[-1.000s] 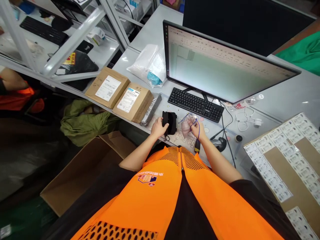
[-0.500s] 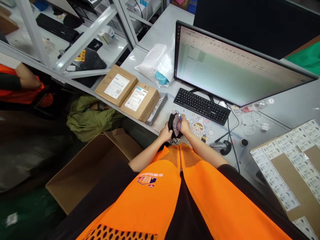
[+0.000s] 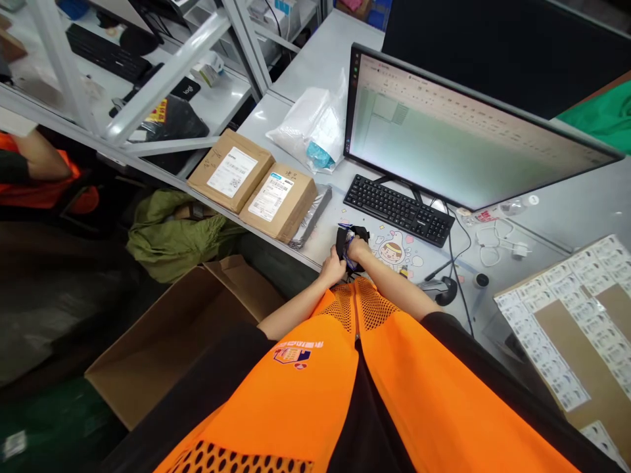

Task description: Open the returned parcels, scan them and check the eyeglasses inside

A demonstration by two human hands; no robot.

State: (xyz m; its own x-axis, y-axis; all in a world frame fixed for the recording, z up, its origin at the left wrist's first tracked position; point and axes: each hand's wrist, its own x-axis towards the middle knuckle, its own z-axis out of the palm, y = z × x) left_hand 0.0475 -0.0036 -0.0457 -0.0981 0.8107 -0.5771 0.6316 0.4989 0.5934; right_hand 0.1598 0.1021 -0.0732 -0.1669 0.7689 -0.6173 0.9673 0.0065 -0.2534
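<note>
- The left hand (image 3: 334, 268) has its fingers closed on the near-left side of a small black pouch (image 3: 341, 242), apparently to steady it.
- The right hand (image 3: 358, 249) reaches into the pouch's opening; its fingers are hidden, so I cannot tell how tightly they close.
- A crumpled, purplish-blue bundle (image 3: 350, 229) shows between the hands, in the pouch's mouth, seemingly kept there by the right hand.
- Beyond the grip sits a black rectangular keyboard (image 3: 398, 210), perhaps set back to leave working room.
- Left of the grip lies a flat silver-grey packet (image 3: 311, 215).
</note>
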